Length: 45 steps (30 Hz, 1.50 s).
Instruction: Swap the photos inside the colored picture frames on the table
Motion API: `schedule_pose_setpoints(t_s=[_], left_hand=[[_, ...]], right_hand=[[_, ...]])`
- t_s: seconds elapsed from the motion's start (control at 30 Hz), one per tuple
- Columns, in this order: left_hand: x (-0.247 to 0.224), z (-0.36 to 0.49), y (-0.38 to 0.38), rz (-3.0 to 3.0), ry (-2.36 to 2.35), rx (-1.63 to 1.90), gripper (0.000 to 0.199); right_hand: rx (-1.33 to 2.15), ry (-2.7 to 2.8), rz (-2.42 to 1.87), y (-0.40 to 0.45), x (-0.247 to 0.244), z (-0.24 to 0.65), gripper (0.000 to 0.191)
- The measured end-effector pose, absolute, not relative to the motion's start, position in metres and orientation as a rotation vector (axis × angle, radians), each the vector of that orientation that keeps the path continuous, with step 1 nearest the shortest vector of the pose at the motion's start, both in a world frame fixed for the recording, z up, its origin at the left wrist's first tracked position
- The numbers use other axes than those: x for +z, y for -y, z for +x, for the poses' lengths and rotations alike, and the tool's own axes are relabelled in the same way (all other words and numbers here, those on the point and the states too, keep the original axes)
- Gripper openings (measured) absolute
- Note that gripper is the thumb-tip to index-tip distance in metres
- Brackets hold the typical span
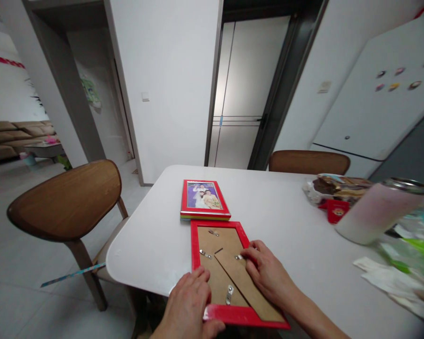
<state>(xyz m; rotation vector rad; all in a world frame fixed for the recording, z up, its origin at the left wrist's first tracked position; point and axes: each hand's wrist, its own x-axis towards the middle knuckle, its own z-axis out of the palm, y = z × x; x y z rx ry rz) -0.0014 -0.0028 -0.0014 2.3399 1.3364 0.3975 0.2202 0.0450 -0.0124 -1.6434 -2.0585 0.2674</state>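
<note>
Just beyond the face-down frame (229, 272), a framed photo (204, 197).

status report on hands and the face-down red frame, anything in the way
Left hand gripping near left corner of red frame; right hand at its right metal clip. Frame back side up. Framed photo just past its far edge, not covering it.

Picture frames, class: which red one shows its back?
The nearer frame: its brown backing, with metal clips, faces up, whereas the farther frame shows its photo.
</note>
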Motion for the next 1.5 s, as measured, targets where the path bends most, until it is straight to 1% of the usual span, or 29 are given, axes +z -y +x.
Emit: schedule_pose_setpoints(t_s=[0.2, 0.4, 0.5, 0.73, 0.83, 0.9, 1.07, 1.33, 1.5], left_hand=[[0.001, -0.002, 0.005, 2.333, -1.337, 0.405, 0.038], [0.002, -0.005, 0.007, 2.348, -1.32, 0.426, 0.041], [0.003, -0.008, 0.006, 2.358, -1.309, 0.43, 0.044], [0.005, -0.008, 0.003, 2.342, -1.291, 0.388, 0.044], [0.004, -0.009, 0.003, 2.336, -1.289, 0.401, 0.044], [0.003, -0.009, 0.003, 2.333, -1.281, 0.418, 0.043], [0.0, -0.01, 0.002, 2.315, -1.285, 0.432, 0.034], [0.0, -0.013, 0.001, 2.292, -1.287, 0.456, 0.034], [0.001, -0.013, 0.001, 2.298, -1.291, 0.434, 0.036]], right_hand=[[0.285, 2.018, -1.643, -0.042, -0.012, 0.219, 0.018], [0.336, 2.044, -1.646, -0.041, -0.013, 0.223, 0.024], [0.359, 2.041, -1.671, -0.041, -0.012, 0.223, 0.022], [0.285, 1.949, -1.795, -0.049, -0.016, 0.221, 0.015], [0.205, 1.994, -1.704, -0.042, -0.012, 0.218, 0.017], [0.165, 2.105, -1.543, -0.031, -0.006, 0.211, 0.02], [0.418, 2.494, -1.163, -0.002, 0.015, 0.186, 0.026], [0.459, 2.516, -1.123, 0.004, 0.018, 0.185, 0.027], [0.442, 2.35, -1.229, -0.021, 0.009, 0.17, 0.028]])
